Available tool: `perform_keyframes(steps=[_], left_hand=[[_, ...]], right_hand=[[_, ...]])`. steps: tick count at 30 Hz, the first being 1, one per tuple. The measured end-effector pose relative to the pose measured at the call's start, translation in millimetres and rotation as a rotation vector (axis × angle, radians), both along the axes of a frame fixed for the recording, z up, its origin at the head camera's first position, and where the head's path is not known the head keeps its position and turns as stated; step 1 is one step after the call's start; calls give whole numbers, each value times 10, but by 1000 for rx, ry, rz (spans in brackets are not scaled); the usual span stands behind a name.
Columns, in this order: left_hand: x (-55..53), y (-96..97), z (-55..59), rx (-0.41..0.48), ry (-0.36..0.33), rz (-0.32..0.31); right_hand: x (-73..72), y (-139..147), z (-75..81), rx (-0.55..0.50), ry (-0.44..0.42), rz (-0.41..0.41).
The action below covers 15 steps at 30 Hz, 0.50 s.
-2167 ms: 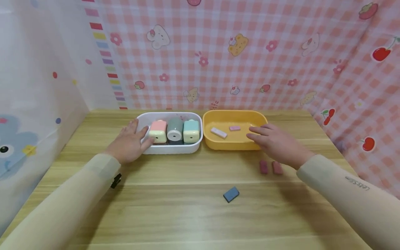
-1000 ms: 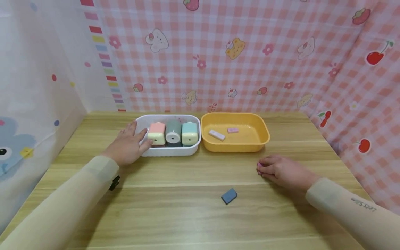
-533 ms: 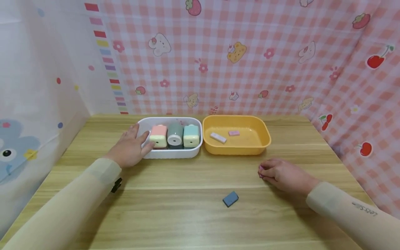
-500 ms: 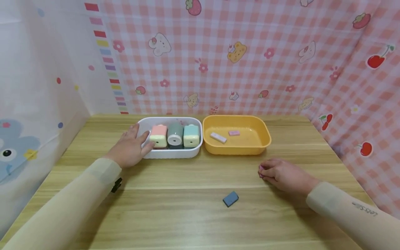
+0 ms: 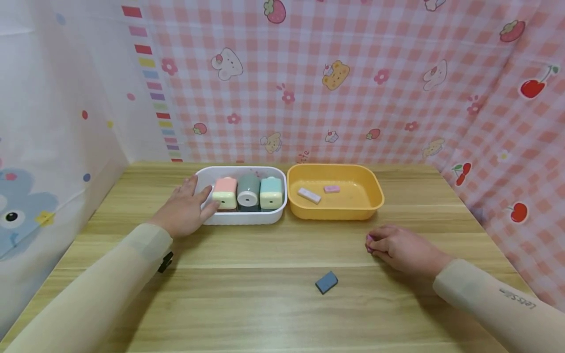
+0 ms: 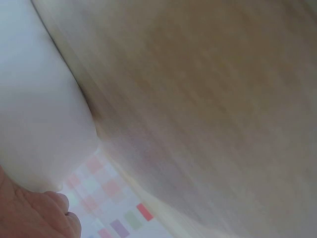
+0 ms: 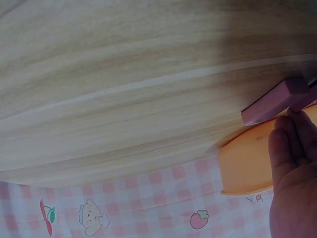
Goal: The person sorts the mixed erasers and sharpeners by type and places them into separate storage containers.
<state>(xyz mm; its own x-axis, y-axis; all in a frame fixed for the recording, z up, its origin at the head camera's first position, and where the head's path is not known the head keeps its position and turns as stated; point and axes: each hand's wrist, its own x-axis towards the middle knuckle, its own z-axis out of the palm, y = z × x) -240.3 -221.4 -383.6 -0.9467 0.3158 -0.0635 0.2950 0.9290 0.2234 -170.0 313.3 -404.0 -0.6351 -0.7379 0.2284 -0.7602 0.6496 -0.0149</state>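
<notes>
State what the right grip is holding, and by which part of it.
The right grip pinches a pink eraser; its left edge shows, but exactly which part is pinched is hidden.

You are at a wood table [image 5: 247, 309] in a small corner that looks like a play or craft nook, with cloth on three sides. The back cloth [image 5: 304, 113] has pink checks, animal faces, flowers and strawberries. The right cloth [image 5: 507, 162] has pink checks and red cherries. The left cloth [image 5: 48, 98] is white, with bright dots and a big blue animal. You have a white tub [image 5: 247, 219] and a yellow tub [image 5: 333, 214] there. You can't tell what building it is.
</notes>
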Motion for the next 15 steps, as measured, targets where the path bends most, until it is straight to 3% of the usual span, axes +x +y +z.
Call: perform_keyframes(steps=[15], left_hand=[[4,2,3,-3,-4,6]], right_hand=[[25,-62,63,80,-22,-42]])
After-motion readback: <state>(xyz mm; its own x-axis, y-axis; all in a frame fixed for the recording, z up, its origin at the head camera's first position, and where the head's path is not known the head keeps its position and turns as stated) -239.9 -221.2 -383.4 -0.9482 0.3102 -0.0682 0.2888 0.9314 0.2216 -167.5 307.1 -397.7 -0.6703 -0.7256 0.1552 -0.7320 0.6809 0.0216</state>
